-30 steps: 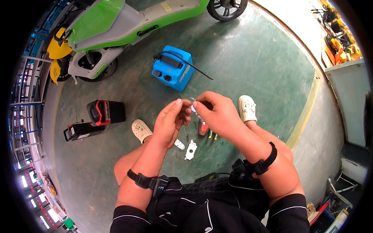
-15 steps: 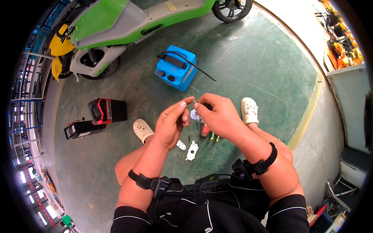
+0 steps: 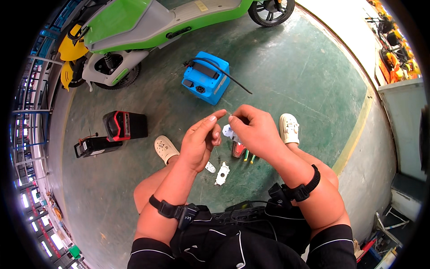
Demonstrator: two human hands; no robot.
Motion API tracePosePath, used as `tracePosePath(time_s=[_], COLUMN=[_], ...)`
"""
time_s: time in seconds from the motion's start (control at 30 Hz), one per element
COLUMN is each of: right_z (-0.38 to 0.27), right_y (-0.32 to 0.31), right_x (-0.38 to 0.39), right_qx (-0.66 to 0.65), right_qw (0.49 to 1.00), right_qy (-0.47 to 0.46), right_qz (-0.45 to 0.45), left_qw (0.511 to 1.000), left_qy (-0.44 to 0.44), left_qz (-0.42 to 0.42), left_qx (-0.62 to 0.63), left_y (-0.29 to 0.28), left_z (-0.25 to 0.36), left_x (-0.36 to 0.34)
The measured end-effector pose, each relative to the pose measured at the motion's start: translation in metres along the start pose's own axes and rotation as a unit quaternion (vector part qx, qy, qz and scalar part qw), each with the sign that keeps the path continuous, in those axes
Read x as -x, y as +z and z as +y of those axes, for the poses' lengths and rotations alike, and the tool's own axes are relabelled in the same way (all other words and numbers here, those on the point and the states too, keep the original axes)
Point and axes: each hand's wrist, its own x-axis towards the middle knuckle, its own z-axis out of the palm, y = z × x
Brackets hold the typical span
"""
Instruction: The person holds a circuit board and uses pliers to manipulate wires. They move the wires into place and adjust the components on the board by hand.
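A green scooter (image 3: 130,31) is parked ahead. The left hand (image 3: 199,141) is loosely curled; its hold cannot be told. A white part (image 3: 228,132) is half-hidden by the right hand (image 3: 254,129), whose fingertips are pinched on a tiny piece (image 3: 230,114).

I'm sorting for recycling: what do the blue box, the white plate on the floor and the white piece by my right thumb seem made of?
Blue box: probably moulded satin plastic; evenly coloured, rounded corners. White plate: likely matte plastic, from its even white; painted metal possible. White piece: perhaps smooth plastic, pale and even; too small to settle.
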Motion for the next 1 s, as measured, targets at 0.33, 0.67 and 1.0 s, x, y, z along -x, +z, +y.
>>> tracePosePath(time_s=[0.33,0.67,1.0], right_z=[-0.0029,0.0003,0.0028], right_y=[0.0003,0.0002,-0.002], right_x=[-0.0007,-0.0018,-0.001], right_qx=[0.04,0.046,0.057], right_qw=[0.999,0.998,0.998], right_qy=[0.0,0.01,-0.002], right_qz=[0.017,0.029,0.03], left_qw=[1.0,1.0,0.999], left_qy=[-0.009,-0.014,-0.012], left_qz=[-0.005,-0.004,0.01], left_qx=[-0.002,-0.016,-0.028], left_y=[0.0005,0.0022,0.0035], left_z=[0.0004,-0.0004,-0.0013], left_x=[-0.001,-0.0018,-0.0018])
